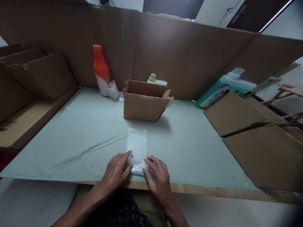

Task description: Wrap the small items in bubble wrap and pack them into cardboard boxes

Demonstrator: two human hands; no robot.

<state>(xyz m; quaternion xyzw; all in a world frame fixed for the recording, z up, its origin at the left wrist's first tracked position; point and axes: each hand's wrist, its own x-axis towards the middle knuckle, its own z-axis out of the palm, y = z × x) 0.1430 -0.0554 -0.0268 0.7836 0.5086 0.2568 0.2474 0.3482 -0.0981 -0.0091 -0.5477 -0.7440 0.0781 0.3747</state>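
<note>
Near centre, left hand point(117, 168) and right hand point(159, 175) loosely open, just touching bubble wrap point(137, 142), laid flat; far carton point(143, 107) unclosed.

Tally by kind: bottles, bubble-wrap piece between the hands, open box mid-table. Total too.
Bottles: 3 (orange bottle, white bottle with green cap, teal bottle)
Bubble-wrap piece: 1
Open box: 1
Total: 5
</note>
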